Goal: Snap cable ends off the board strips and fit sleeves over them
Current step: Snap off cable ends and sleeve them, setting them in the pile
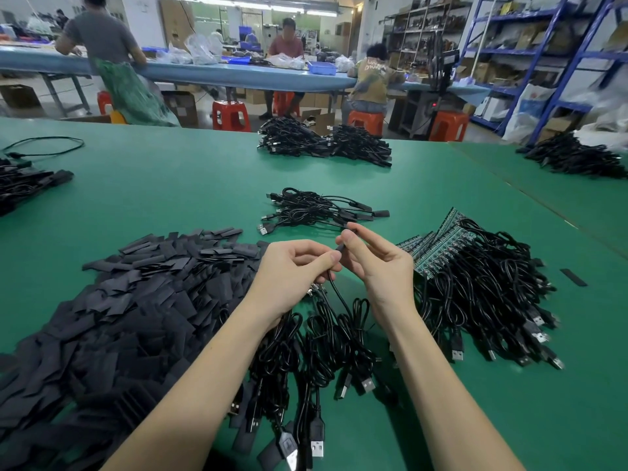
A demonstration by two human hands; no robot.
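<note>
Above the green table (pixel 170 185) my left hand (pixel 292 270) pinches the end of a black cable (pixel 343 300) that hangs down toward me. My right hand (pixel 377 263) pinches a small black sleeve (pixel 341 248) at that same cable end, right beside the left fingertips. A wide heap of flat black sleeves (pixel 142 300) lies to the left. Green board strips (pixel 438 246) with cables attached (pixel 482 294) are piled on the right. Under my forearms lie loose USB cables (pixel 316 362). A small bundle of sleeved cables (pixel 316 209) lies just beyond my hands.
Larger cable heaps sit at the table's far edge (pixel 323 141), far right (pixel 574 158) and left edge (pixel 23 185). One stray sleeve (pixel 573 277) lies on the right. Beyond the table, people sit at a blue bench (pixel 238 76) with red stools (pixel 231 115); shelving (pixel 543 56) stands at right.
</note>
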